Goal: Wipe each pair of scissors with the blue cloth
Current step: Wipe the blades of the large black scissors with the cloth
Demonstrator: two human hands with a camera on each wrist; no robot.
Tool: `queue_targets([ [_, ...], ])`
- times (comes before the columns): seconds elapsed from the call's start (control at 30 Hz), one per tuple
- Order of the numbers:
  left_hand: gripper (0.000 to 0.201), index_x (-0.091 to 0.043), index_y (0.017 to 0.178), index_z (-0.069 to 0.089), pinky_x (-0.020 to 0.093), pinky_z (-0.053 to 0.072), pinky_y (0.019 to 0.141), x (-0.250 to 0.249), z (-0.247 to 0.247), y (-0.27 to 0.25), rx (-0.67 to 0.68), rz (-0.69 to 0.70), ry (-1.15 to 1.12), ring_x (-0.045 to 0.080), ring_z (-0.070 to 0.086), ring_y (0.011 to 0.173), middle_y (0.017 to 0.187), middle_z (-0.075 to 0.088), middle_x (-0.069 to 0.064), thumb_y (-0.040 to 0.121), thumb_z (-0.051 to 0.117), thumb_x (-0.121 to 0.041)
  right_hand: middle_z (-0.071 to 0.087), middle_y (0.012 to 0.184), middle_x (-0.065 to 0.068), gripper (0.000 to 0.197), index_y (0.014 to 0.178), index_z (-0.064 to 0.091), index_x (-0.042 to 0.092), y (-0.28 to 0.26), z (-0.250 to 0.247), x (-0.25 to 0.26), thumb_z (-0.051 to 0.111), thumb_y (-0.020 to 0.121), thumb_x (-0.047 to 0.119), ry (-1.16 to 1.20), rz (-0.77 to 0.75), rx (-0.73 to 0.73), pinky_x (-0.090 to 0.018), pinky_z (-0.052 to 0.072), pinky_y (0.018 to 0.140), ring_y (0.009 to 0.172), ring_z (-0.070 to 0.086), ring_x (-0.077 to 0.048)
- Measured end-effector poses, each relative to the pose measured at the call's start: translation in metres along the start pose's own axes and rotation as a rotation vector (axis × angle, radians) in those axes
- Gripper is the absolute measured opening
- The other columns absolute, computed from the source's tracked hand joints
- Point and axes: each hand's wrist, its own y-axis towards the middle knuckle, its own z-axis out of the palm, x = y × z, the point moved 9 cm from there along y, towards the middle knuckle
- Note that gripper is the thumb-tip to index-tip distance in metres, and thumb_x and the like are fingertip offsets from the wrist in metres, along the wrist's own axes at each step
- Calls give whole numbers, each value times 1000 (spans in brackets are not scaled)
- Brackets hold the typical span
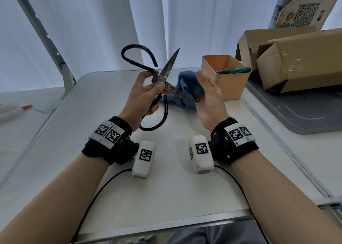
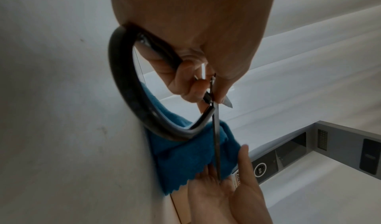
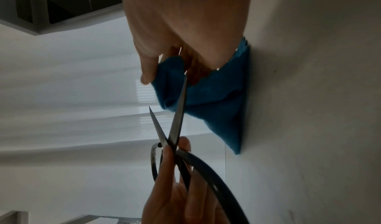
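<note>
My left hand (image 1: 148, 93) grips a pair of old black-handled scissors (image 1: 164, 73) near the pivot, raised above the table with the blades spread wide. One blade points up; the other points right into the blue cloth (image 1: 185, 84). My right hand (image 1: 205, 92) holds that cloth folded around the lower blade's tip. In the left wrist view the scissors' handle loop (image 2: 129, 97) and the blade (image 2: 216, 138) run down into the cloth (image 2: 185, 159). In the right wrist view the thumb (image 3: 147, 76) presses the cloth (image 3: 216, 107) against the blade (image 3: 179, 113). The cloth's hanging end touches the table.
An orange bin (image 1: 231, 88) stands behind my right hand with teal-handled scissors (image 1: 235, 70) inside. Cardboard boxes (image 1: 296, 64) sit on a grey tray (image 1: 305, 117) at the right. The white table (image 1: 175, 184) lies under my wrists. A metal frame leg (image 1: 55, 54) rises at the back left.
</note>
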Motion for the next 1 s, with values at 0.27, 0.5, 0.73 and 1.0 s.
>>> queue_targets([
  [0.27, 33, -23, 131, 47, 20, 32, 43, 2, 3, 0, 28, -7, 33, 10, 36, 48, 88, 71, 6, 101, 57, -17, 68, 113, -18, 38, 120, 65, -2, -11, 21, -15, 54, 99, 29, -135, 163, 193, -26, 54, 80, 98, 67, -21],
  [0.5, 34, -23, 132, 46, 18, 34, 41, 2, 6, -1, 43, -7, 51, 9, 37, 46, 88, 71, 7, 100, 57, -18, 69, 105, -9, 19, 113, 60, 8, -13, 27, -15, 50, 98, 2, -171, 132, 260, -23, 55, 83, 95, 69, -16],
  [0.73, 35, -25, 132, 47, 20, 34, 42, 2, 11, -1, 88, 13, 89, 8, 39, 49, 86, 63, 5, 100, 59, -18, 73, 104, -11, 19, 110, 62, 8, -13, 23, -18, 62, 91, 2, -309, 182, 243, -26, 56, 85, 98, 71, -23],
  [1.0, 34, -25, 131, 48, 21, 33, 43, 4, 9, -1, 78, 4, 98, 10, 36, 47, 86, 71, 5, 100, 58, -18, 74, 90, -3, 18, 104, 65, 9, -13, 21, -19, 55, 95, -2, -297, 182, 215, -25, 58, 80, 85, 72, -16],
])
